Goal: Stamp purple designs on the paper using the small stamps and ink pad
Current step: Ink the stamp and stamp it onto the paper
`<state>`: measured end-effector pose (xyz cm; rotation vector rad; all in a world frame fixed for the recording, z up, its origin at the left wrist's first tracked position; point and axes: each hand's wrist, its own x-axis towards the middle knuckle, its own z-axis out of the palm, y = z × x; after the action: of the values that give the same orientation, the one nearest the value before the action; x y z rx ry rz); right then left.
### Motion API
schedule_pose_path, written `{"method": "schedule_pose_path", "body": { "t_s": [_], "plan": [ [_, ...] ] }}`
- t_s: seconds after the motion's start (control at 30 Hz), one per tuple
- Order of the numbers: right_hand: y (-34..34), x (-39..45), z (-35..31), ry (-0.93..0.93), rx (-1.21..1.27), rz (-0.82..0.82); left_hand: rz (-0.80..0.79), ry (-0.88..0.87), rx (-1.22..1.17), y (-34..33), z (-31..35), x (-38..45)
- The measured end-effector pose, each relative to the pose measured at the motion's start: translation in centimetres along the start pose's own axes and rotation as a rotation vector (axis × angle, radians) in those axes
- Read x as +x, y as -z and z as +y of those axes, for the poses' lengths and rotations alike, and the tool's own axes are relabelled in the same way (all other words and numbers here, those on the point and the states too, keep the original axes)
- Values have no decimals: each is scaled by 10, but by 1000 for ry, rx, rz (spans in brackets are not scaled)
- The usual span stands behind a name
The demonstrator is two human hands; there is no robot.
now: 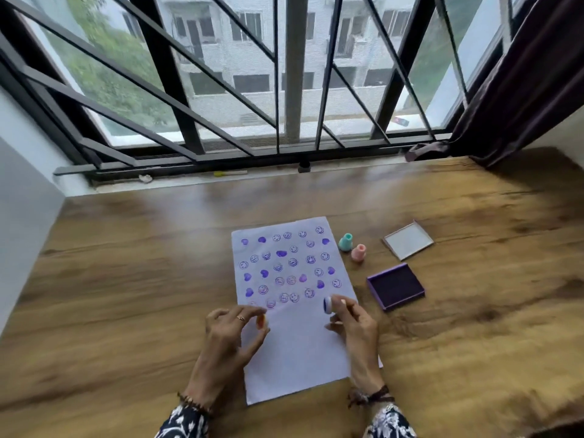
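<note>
A white sheet of paper lies on the wooden table, its upper half covered with purple smileys and hearts. My right hand holds a small stamp on its side above the paper's right edge, the inked purple face turned left. My left hand pinches a small orange stamp just above the paper's left edge. The open purple ink pad sits to the right of the paper. A teal stamp and a pink stamp stand upright beside the paper's upper right corner.
The ink pad's clear lid lies behind the pad. The wooden table runs to a barred window at the back. A dark curtain hangs at the right, and a white wall borders the left.
</note>
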<state>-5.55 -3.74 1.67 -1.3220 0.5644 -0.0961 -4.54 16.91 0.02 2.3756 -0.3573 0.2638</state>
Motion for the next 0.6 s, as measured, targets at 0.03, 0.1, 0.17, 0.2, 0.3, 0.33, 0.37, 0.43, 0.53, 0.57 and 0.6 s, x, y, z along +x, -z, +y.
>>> {"method": "schedule_pose_path", "body": {
  "t_s": [0.03,0.1,0.17,0.2,0.3,0.33,0.37,0.43,0.53,0.57,0.6],
  "plan": [
    [3,4,-2,-5,-3,-18,-2,8,6,4,-5,-3],
    [7,12,-8,-18,-20,-59,-23,14,28,11,-15,-8],
    [7,17,-12,-22,-33,-77,-66,15,51,15,-22,-12],
    [7,18,-14,-14,-43,-77,-82,17,59,16,-25,-14],
    [0,13,-13,39,-93,-76,-67,29,99,21,-32,-15],
    [-5,10,-11,53,-113,-92,-50,43,121,22,-33,-13],
    [-10,6,-9,63,-141,-114,-35,60,146,24,-34,-11],
    [-21,-4,-4,69,-206,-154,-21,91,195,26,-34,-7],
    [-39,-17,3,76,-281,-157,-30,113,218,27,-33,-6],
    [-45,-20,5,84,-321,-155,-38,117,212,27,-33,-6],
    [-51,-22,6,94,-369,-157,-47,122,203,27,-34,-6]
  ]
}}
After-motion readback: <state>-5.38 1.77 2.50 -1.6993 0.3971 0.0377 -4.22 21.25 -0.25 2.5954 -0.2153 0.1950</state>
